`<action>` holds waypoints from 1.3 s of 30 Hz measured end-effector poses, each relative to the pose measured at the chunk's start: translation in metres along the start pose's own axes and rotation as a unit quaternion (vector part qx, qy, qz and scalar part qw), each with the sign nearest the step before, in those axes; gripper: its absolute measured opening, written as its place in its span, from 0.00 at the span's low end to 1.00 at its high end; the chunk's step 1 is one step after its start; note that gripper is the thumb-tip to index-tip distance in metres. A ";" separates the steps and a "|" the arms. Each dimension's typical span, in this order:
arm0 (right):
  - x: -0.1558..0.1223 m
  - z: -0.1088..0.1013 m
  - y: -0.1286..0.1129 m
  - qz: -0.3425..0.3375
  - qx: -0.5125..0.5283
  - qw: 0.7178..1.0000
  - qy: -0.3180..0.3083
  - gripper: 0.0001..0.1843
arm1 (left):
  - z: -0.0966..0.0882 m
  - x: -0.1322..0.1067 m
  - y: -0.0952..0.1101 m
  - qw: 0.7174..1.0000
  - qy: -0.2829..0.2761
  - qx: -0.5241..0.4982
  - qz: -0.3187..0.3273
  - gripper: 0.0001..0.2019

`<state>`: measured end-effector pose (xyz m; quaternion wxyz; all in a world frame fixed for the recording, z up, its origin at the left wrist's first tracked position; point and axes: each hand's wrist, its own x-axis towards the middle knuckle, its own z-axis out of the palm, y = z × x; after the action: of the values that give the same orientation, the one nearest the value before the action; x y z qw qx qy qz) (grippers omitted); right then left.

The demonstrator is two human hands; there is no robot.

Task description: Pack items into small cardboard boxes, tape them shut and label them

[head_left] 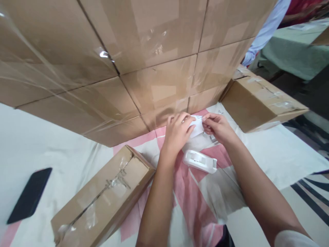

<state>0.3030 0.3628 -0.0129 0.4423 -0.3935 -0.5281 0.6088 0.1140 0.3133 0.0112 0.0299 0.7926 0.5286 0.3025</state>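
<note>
My left hand point(177, 132) and my right hand point(217, 127) meet over the cloth, both pinching a small white paper slip point(197, 126) between them. The left fingers curl round its left side. The right fingertips grip its right edge. Just below the hands, a white tape dispenser point(199, 161) lies on the pink and white cloth point(203, 192). A wall of stacked cardboard boxes point(128, 61), wrapped in clear film, rises right behind the hands.
A taped cardboard box point(102, 199) lies at lower left, another taped box point(259, 101) at right. A dark phone point(30, 194) rests at far left on the white sheet. A person's light-blue sleeve point(267, 27) shows at top right near a green-covered table point(290, 51).
</note>
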 end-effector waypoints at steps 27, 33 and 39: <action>-0.121 0.156 0.074 0.057 0.011 0.923 -0.380 0.11 | -0.161 -0.227 0.021 0.980 -0.115 0.144 -0.080 0.27; -0.113 0.166 0.086 0.035 0.021 0.933 -0.357 0.11 | -0.158 -0.222 0.023 0.982 -0.104 0.140 -0.072 0.26; -0.110 0.172 0.088 0.034 0.025 0.938 -0.345 0.09 | -0.158 -0.221 0.028 0.988 -0.104 0.106 -0.049 0.26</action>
<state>0.1625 0.2026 -0.0762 0.2218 -0.1659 -0.6190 0.7349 -0.0009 0.0686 0.0508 0.0148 0.7916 0.5898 0.1591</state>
